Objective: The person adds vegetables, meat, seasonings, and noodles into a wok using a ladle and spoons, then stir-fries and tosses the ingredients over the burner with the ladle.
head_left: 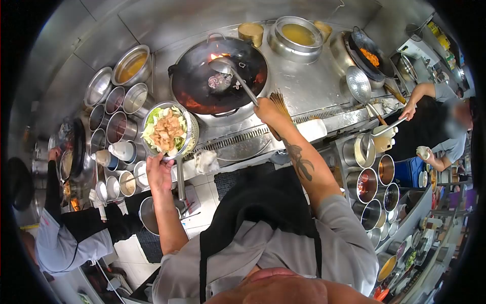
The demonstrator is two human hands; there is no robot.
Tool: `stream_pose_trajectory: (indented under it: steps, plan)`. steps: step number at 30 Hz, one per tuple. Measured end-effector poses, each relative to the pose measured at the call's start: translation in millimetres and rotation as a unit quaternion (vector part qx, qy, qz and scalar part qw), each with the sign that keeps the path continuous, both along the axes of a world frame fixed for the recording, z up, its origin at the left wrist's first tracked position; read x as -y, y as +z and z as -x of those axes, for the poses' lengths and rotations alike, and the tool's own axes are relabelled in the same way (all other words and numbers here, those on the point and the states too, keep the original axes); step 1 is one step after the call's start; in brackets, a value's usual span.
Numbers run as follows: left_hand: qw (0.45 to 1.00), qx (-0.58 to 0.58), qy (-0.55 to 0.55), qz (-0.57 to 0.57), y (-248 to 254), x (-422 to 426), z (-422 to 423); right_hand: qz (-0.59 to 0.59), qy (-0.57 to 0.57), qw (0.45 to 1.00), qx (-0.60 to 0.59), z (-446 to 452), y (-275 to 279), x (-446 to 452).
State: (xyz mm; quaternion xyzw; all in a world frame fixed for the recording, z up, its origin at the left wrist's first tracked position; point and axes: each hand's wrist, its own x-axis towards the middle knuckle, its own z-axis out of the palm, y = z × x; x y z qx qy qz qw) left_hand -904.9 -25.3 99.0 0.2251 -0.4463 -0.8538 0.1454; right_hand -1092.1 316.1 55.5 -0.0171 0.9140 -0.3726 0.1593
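Note:
My right hand (272, 112) is wrapped around the handle of a long metal ladle (244, 85). The ladle's bowl is over a large black wok (190, 76), where sliced pale and purplish pieces (219, 82) lie; they look like onion. Flames show behind the ladle bowl. To the left, my left hand (159, 176) grips the near rim of a metal bowl (190, 124) heaped with raw-looking meat strips (166, 129), leafy greens and what may be noodles. A metal handle (180, 182) sticks out beneath that bowl. A bamboo brush (280, 103) is beside my right hand.
Several metal pots (121, 126) crowd the left counter. A pot of yellowish liquid (298, 34) stands behind the wok. One co-worker (76, 245) works at the left. At the right, another person's hand (408, 111) holds a ladle near several sauce containers (366, 185). A cloth (206, 162) lies at the stove's edge.

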Motion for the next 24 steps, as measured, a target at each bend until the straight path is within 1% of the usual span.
stream_pose_trajectory:
  steps: [3,5,7,9,11,14,15,17,20,22,23,24]
  plan:
    - [1.000,0.009,-0.014,0.007,-7.3,11.2,9.7,-0.140,0.078,0.978,-0.135,-5.8,-7.5,13.3]
    - [1.000,0.008,-0.027,0.011,-14.4,21.6,12.1,-0.161,0.110,0.974,-0.112,-11.7,6.1,-1.1]
    - [0.999,0.007,-0.043,0.016,-26.2,38.2,7.0,-0.177,0.138,0.970,-0.096,-21.9,31.2,-28.1]
    - [1.000,0.016,-0.012,0.012,-23.6,45.9,-3.7,-0.193,0.205,0.937,-0.209,-46.0,61.8,-65.8]
    - [0.999,0.028,0.020,0.010,-23.4,58.4,-15.4,-0.200,0.208,0.922,-0.259,-61.2,89.3,-99.5]
    - [0.999,0.028,0.025,0.022,-25.5,76.8,-26.8,-0.304,0.205,0.912,-0.186,-64.6,104.9,-109.8]
    - [0.999,0.024,0.027,0.025,-26.7,80.2,-29.4,-0.298,0.190,0.917,-0.187,-59.5,98.9,-107.8]
    - [0.998,0.019,0.047,0.025,-26.9,81.5,-33.7,-0.282,0.160,0.926,-0.191,-40.0,65.0,-96.1]
    - [0.996,0.036,0.084,0.016,-20.6,80.9,-37.9,-0.213,0.066,0.962,-0.156,-17.0,34.6,-67.5]
    - [0.994,0.030,0.106,0.005,-41.6,99.5,-43.1,-0.160,-0.005,0.976,-0.151,-6.7,1.0,-39.3]
    - [0.995,0.028,0.097,-0.002,-52.6,110.7,-42.0,-0.055,0.005,0.973,-0.224,6.4,-36.9,-32.7]
    - [0.996,0.047,0.070,0.041,-53.4,116.8,-41.0,-0.057,-0.001,0.990,-0.129,16.0,-59.6,-27.3]
